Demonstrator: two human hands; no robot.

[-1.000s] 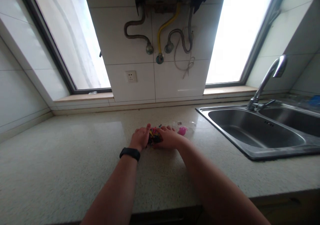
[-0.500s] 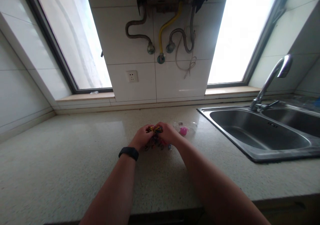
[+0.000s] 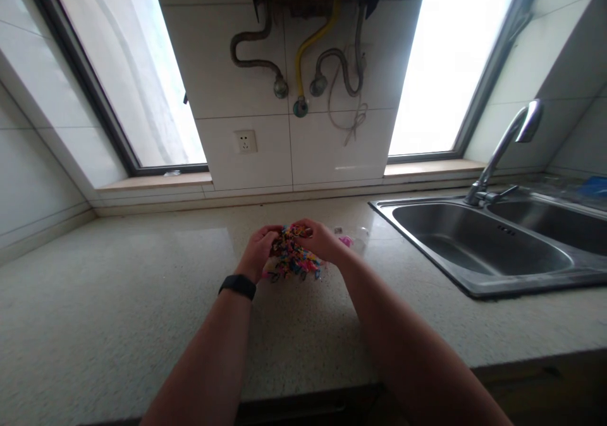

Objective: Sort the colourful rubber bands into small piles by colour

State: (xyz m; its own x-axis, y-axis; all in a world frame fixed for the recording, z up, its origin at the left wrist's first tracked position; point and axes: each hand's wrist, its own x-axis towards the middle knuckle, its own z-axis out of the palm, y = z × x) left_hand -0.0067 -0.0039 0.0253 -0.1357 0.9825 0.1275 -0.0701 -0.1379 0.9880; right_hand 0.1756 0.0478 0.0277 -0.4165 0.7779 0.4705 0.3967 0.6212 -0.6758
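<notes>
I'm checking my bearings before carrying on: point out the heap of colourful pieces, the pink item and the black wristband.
Heap of colourful pieces (image 3: pixel 297 263): head view, near its middle.
Pink item (image 3: pixel 346 241): head view, on its visible part.
Black wristband (image 3: pixel 238 286): head view, on its outer face.

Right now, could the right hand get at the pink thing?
Probably yes: the pink thing lies close beside the right hand, though clear plastic might cover it and that hand holds colourful pieces.
</notes>
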